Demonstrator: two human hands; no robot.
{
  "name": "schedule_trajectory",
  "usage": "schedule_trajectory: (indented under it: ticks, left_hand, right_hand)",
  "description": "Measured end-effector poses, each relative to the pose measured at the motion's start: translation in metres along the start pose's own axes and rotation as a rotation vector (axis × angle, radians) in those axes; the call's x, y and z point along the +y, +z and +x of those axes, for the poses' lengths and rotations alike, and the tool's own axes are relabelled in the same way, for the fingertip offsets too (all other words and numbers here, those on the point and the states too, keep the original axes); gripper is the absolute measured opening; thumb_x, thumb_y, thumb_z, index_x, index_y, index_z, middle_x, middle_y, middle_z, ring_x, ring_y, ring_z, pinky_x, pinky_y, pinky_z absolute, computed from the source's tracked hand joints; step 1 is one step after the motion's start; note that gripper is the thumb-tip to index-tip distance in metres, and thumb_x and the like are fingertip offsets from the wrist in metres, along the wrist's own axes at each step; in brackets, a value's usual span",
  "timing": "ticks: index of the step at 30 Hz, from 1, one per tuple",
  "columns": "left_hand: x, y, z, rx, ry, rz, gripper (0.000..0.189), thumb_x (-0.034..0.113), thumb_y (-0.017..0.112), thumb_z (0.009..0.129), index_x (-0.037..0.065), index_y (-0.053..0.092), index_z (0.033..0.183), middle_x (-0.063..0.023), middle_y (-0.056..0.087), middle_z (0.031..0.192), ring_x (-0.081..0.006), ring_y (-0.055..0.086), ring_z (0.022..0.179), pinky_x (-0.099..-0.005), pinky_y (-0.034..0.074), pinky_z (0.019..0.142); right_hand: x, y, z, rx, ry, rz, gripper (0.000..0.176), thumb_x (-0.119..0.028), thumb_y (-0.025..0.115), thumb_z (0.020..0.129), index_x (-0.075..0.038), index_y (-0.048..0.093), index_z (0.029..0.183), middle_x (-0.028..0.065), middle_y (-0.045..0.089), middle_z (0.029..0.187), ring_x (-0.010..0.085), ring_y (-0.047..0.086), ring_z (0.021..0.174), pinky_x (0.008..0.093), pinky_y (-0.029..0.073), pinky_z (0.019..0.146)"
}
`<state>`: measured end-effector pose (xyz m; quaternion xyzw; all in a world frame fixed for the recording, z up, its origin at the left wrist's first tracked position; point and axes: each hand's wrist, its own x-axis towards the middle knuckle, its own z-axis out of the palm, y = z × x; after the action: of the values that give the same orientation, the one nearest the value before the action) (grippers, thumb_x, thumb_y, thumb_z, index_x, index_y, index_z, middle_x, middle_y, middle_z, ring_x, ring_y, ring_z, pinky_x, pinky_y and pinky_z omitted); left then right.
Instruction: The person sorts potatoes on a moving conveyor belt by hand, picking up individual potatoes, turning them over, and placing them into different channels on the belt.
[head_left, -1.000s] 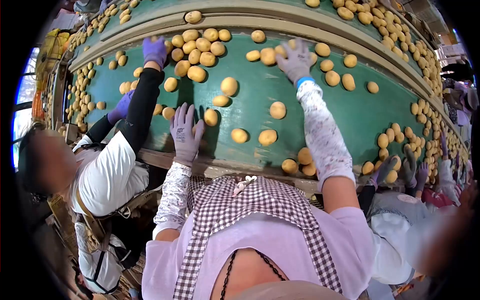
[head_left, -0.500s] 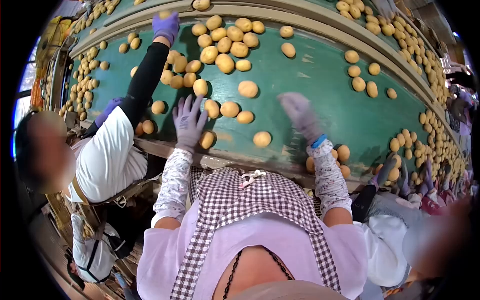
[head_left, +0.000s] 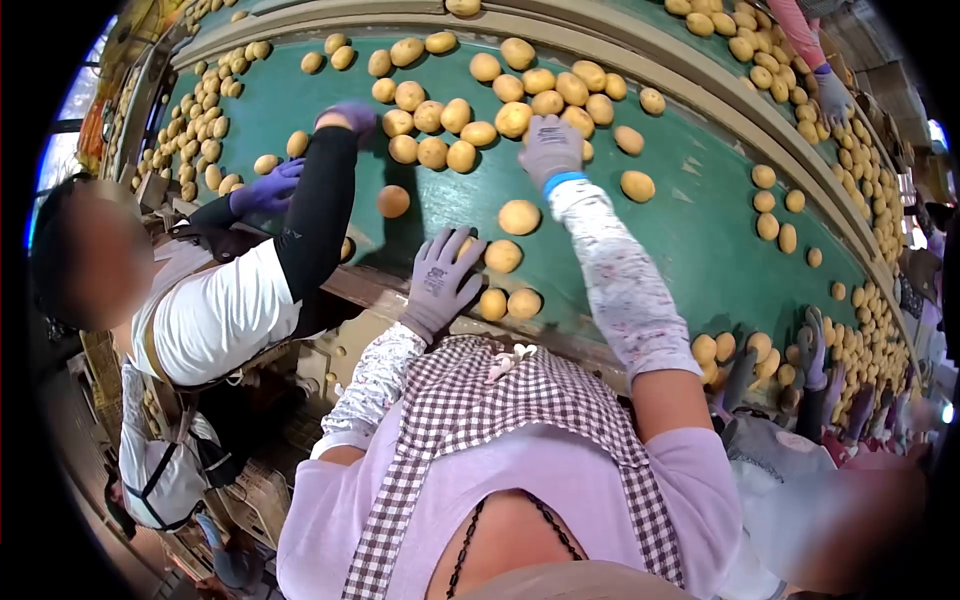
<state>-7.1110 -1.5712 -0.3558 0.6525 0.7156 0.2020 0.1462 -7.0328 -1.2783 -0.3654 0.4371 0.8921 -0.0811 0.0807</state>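
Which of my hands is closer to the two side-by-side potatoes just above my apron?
Left. Your left hand is close beside those two potatoes, while your right hand is farther across the green belt, at a potato cluster.

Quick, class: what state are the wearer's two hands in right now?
Left hand: open, spread beside potatoes.
Right hand: curled; whether it holds anything cannot be told.

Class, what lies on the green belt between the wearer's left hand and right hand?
The head view shows two potatoes on the green belt between the left hand and the right hand.
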Motion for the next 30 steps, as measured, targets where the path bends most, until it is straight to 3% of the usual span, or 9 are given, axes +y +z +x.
schedule_trajectory:
  ticks: [5, 9, 10, 12, 14, 19, 22, 24, 30]
  left_hand:
    - [-0.024, -0.010, -0.005, 0.085, -0.034, -0.114, 0.055, 0.031, 0.068, 0.095, 0.012, 0.061, 0.146, -0.0172, 0.057, 0.150, -0.0405, 0.051, 0.140, -0.0544, 0.036, 0.118]
    - [-0.031, -0.029, 0.055, 0.166, 0.065, -0.096, 0.053, 0.030, 0.069, 0.096, 0.008, 0.061, 0.144, -0.0172, 0.057, 0.149, -0.0401, 0.050, 0.141, -0.0544, 0.035, 0.119]
    - [-0.034, -0.033, 0.073, 0.181, 0.092, -0.081, 0.054, 0.031, 0.070, 0.095, 0.008, 0.061, 0.143, -0.0171, 0.057, 0.149, -0.0399, 0.049, 0.142, -0.0546, 0.035, 0.119]
    - [-0.043, -0.035, 0.110, 0.237, 0.097, -0.057, 0.053, 0.029, 0.070, 0.096, 0.009, 0.061, 0.144, -0.0171, 0.057, 0.151, -0.0402, 0.049, 0.143, -0.0546, 0.036, 0.119]
    - [-0.067, -0.028, 0.145, 0.302, 0.089, -0.032, 0.054, 0.030, 0.071, 0.096, 0.011, 0.061, 0.145, -0.0168, 0.055, 0.154, -0.0406, 0.048, 0.144, -0.0544, 0.037, 0.119]
    - [-0.125, 0.000, 0.159, 0.259, 0.168, 0.225, 0.053, 0.039, 0.072, 0.092, 0.017, 0.065, 0.139, -0.0131, 0.056, 0.153, -0.0392, 0.048, 0.140, -0.0591, 0.040, 0.109]
    - [-0.128, -0.018, 0.127, 0.160, 0.088, 0.196, 0.055, 0.043, 0.069, 0.095, 0.023, 0.063, 0.147, -0.0150, 0.056, 0.154, -0.0397, 0.044, 0.145, -0.0606, 0.036, 0.115]
    - [-0.133, -0.036, 0.097, 0.173, 0.012, 0.174, 0.064, 0.047, 0.071, 0.094, 0.022, 0.060, 0.152, -0.0139, 0.057, 0.153, -0.0418, 0.045, 0.143, -0.0603, 0.030, 0.117]
    - [-0.216, -0.070, 0.000, 0.170, -0.283, 0.281, 0.065, 0.045, 0.068, 0.098, 0.019, 0.056, 0.156, -0.0146, 0.050, 0.161, -0.0478, 0.038, 0.151, -0.0638, 0.026, 0.122]
  right_hand:
    - [0.076, -0.084, 0.035, -0.190, -0.159, 0.351, 0.043, -0.026, 0.062, 0.102, -0.002, 0.062, 0.137, 0.0172, 0.071, 0.128, 0.0339, 0.069, 0.121, 0.0434, 0.056, 0.103]
    - [0.115, -0.053, 0.093, 0.245, 0.044, 1.054, 0.048, -0.032, 0.065, 0.100, -0.011, 0.061, 0.143, 0.0181, 0.071, 0.131, 0.0377, 0.069, 0.118, 0.0407, 0.057, 0.101]
    - [0.139, -0.007, 0.111, 0.192, -0.324, 0.407, 0.056, -0.039, 0.064, 0.100, -0.014, 0.058, 0.149, 0.0182, 0.062, 0.147, 0.0400, 0.060, 0.133, 0.0483, 0.051, 0.108]
    - [0.058, -0.005, 0.058, 0.292, -0.087, -0.018, 0.061, -0.045, 0.062, 0.100, -0.013, 0.056, 0.152, 0.0204, 0.051, 0.159, 0.0453, 0.045, 0.147, 0.0576, 0.041, 0.118]
    - [0.027, 0.047, 0.041, 0.431, -0.021, 0.045, 0.060, -0.047, 0.065, 0.099, -0.020, 0.057, 0.152, 0.0214, 0.041, 0.166, 0.0486, 0.030, 0.155, 0.0620, 0.033, 0.123]
    - [-0.032, 0.016, -0.046, 0.060, -0.434, 0.596, 0.057, -0.049, 0.068, 0.098, -0.017, 0.062, 0.146, 0.0226, 0.055, 0.153, 0.0410, 0.052, 0.142, 0.0534, 0.041, 0.118]
    - [-0.012, -0.023, 0.002, -0.152, -0.198, 0.907, 0.050, -0.047, 0.067, 0.101, -0.012, 0.070, 0.137, 0.0184, 0.069, 0.137, 0.0358, 0.066, 0.126, 0.0444, 0.049, 0.111]
    - [-0.013, -0.037, 0.051, 0.133, -0.014, 0.984, 0.045, -0.043, 0.065, 0.101, -0.011, 0.074, 0.131, 0.0154, 0.075, 0.125, 0.0342, 0.070, 0.118, 0.0400, 0.053, 0.106]
    - [-0.040, 0.000, 0.202, 0.058, -0.064, 0.657, 0.053, -0.049, 0.069, 0.093, -0.015, 0.073, 0.134, 0.0185, 0.073, 0.131, 0.0384, 0.067, 0.126, 0.0454, 0.049, 0.112]
